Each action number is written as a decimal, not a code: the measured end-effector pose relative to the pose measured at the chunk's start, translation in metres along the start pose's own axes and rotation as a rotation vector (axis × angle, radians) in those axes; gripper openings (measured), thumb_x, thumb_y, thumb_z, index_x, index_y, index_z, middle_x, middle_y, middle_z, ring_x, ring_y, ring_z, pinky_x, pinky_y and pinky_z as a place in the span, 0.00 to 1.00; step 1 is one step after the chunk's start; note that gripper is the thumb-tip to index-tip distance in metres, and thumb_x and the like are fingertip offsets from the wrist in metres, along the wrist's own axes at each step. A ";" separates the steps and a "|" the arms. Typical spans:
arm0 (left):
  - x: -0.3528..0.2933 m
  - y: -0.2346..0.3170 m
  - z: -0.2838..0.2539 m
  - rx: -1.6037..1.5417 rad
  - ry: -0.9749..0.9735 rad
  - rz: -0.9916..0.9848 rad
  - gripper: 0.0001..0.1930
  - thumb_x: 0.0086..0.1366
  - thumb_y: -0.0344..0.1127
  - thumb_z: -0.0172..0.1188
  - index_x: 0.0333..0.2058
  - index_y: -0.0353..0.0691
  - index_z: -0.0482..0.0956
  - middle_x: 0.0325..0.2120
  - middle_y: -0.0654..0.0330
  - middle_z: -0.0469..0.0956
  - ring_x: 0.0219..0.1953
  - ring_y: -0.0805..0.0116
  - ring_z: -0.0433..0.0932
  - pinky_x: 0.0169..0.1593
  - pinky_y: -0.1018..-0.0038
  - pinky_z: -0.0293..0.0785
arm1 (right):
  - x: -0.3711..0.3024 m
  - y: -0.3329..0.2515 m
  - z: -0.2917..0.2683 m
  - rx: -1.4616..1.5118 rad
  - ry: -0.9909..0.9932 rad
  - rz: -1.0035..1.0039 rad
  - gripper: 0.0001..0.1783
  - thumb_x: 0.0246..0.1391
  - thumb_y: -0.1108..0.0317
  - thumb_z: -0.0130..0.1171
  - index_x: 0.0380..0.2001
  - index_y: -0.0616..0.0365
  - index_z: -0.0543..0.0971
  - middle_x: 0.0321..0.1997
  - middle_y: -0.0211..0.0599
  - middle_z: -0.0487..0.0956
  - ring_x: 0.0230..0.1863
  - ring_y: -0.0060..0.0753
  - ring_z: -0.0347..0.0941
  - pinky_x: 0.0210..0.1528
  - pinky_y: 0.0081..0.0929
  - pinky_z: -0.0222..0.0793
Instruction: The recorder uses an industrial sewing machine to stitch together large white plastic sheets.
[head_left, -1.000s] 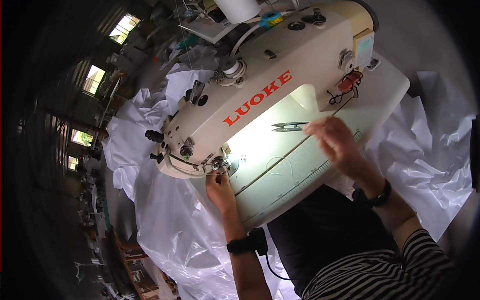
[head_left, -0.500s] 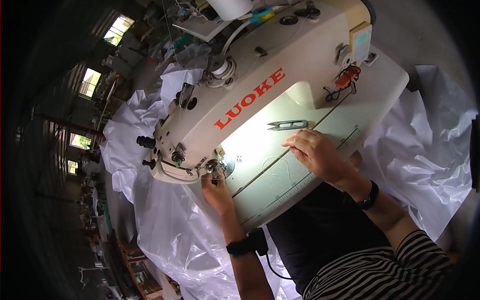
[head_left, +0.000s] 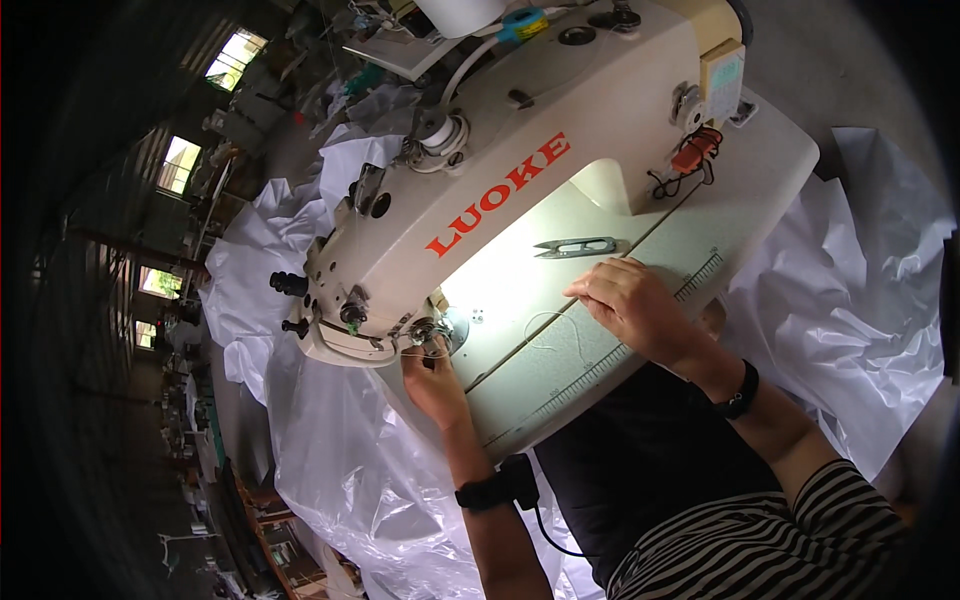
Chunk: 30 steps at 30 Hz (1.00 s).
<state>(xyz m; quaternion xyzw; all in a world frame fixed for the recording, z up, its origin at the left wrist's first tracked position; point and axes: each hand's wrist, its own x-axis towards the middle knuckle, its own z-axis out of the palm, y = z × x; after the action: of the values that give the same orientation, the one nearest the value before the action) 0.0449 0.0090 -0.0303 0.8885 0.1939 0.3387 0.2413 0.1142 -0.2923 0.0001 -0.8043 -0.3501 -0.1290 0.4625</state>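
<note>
A white sewing machine [head_left: 460, 190] fills the middle, its lamp lighting the bed [head_left: 520, 370]. My left hand [head_left: 436, 390] is at the needle end, thumb and fingertips closed together right beside the presser foot [head_left: 432, 337]. What they pinch is too small to make out. My right hand [head_left: 630, 300] rests on the bed with its fingers drawn together; whatever is between them is hidden. Just beyond it lie grey thread snips [head_left: 577, 247]. A thin pale thread [head_left: 560, 317] curves loosely on the bed between my hands.
Crumpled clear plastic sheeting [head_left: 330, 450] hangs left of the machine, with more sheeting [head_left: 850, 290] at right. A red item with black cord [head_left: 695, 150] hangs by the machine's pillar. A white thread cone [head_left: 460, 12] stands at the top. A ruler scale [head_left: 590, 378] edges the bed.
Both hands keep nearly the same places and poses. The view has shifted very slightly; the thread snips have not moved on the bed.
</note>
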 end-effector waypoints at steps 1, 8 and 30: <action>0.000 0.003 0.000 0.000 -0.001 0.000 0.06 0.64 0.28 0.63 0.34 0.31 0.79 0.30 0.57 0.82 0.32 0.68 0.81 0.39 0.72 0.77 | 0.000 0.001 0.000 0.000 0.000 0.001 0.10 0.57 0.72 0.56 0.41 0.59 0.81 0.40 0.37 0.81 0.46 0.40 0.77 0.54 0.37 0.68; 0.002 0.002 -0.002 0.027 -0.007 -0.042 0.06 0.64 0.29 0.63 0.34 0.31 0.79 0.30 0.56 0.83 0.32 0.67 0.82 0.39 0.72 0.77 | 0.001 0.000 0.000 -0.005 0.018 -0.018 0.10 0.56 0.72 0.56 0.40 0.58 0.81 0.38 0.36 0.81 0.45 0.39 0.77 0.54 0.36 0.68; 0.000 0.017 -0.007 -0.027 -0.019 -0.149 0.08 0.61 0.33 0.65 0.30 0.34 0.80 0.28 0.56 0.78 0.27 0.60 0.77 0.34 0.65 0.72 | 0.003 -0.003 0.001 0.011 0.016 -0.031 0.07 0.56 0.73 0.57 0.38 0.59 0.81 0.36 0.37 0.81 0.41 0.42 0.77 0.50 0.37 0.68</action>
<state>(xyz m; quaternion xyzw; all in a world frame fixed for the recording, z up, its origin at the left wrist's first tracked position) 0.0429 -0.0028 -0.0160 0.8715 0.2525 0.3140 0.2794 0.1143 -0.2888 0.0030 -0.7952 -0.3595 -0.1405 0.4676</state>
